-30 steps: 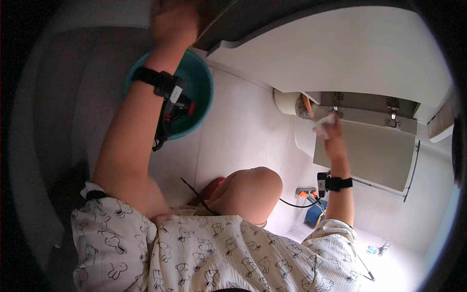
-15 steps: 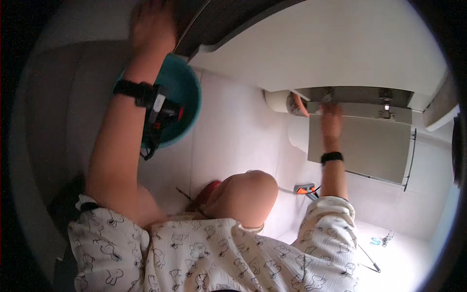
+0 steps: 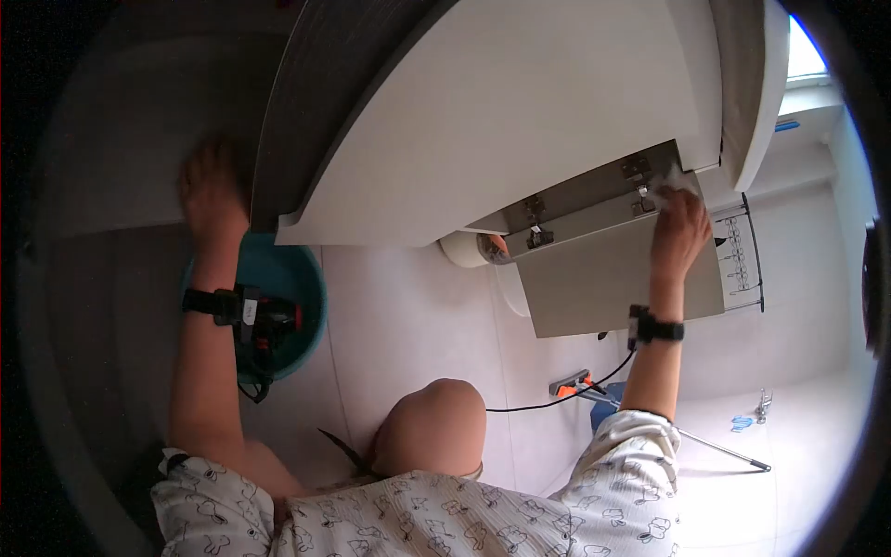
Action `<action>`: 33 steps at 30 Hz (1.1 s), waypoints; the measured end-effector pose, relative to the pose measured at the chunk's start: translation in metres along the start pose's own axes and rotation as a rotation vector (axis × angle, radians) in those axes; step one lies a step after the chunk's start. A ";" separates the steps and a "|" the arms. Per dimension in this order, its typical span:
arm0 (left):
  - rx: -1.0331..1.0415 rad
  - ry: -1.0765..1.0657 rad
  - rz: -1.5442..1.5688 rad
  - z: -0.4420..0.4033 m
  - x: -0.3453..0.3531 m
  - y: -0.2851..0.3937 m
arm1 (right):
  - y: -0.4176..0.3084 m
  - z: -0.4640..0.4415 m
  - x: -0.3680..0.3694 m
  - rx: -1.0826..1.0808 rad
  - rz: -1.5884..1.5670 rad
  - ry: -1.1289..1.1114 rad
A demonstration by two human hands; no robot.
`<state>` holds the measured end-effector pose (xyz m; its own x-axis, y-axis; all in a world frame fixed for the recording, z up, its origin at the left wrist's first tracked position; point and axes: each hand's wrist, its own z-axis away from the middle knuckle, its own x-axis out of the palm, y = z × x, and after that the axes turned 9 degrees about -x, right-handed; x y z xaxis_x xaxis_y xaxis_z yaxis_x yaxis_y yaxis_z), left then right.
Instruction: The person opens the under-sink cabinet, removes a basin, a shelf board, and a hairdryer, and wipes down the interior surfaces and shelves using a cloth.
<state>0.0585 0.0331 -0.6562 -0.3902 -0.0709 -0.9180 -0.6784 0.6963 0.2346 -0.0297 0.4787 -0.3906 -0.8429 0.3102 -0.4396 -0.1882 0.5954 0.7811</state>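
Note:
My right hand point(image 3: 682, 232) is closed on a pale crumpled cloth point(image 3: 676, 186), too blurred to tell whether it is fabric or paper. It is by the right end of an open cabinet door point(image 3: 617, 274), just beside a metal hinge point(image 3: 640, 188). A second hinge point(image 3: 535, 227) sits further left along the same edge. On the dim grey surface at the left, my left hand point(image 3: 213, 186) rests with its fingers apart, holding nothing visible. Below it stands a teal basin point(image 3: 316, 302). Black straps with small devices circle both wrists.
A large white panel point(image 3: 501, 102) with a dark edge point(image 3: 325, 102) fills the top middle. Beyond the door are a wire rack point(image 3: 742, 251), an orange-and-grey floor tool head point(image 3: 571, 385) and a pole point(image 3: 729, 450). A black cable point(image 3: 534, 408) runs to my right wrist. My bare knee point(image 3: 432, 432) is below.
The view has shifted. My right hand has moved right along the door edge, from the left part to the right hinge. My left hand appears lower, on the grey surface.

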 end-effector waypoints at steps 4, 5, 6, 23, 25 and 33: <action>0.003 0.032 0.031 -0.003 0.000 -0.002 | 0.016 -0.001 0.024 -0.041 0.141 0.004; -0.004 0.033 0.034 -0.004 -0.001 -0.002 | 0.009 0.005 0.027 -0.057 0.123 -0.049; -0.014 -0.017 0.027 -0.003 -0.005 -0.001 | 0.000 0.012 0.025 -0.069 0.105 -0.109; 0.030 -0.001 0.046 0.004 -0.006 -0.006 | -0.025 0.006 0.019 -0.026 0.164 -0.095; 0.032 -0.034 -0.012 0.001 -0.007 -0.005 | -0.011 -0.001 0.012 0.027 0.004 -0.187; 0.037 -0.003 0.024 0.000 -0.010 -0.006 | 0.000 -0.052 -0.008 0.317 -0.448 -0.244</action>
<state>0.0664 0.0302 -0.6488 -0.4040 -0.0521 -0.9133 -0.6453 0.7238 0.2442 -0.0490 0.4376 -0.3640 -0.5694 0.1166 -0.8138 -0.3074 0.8879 0.3423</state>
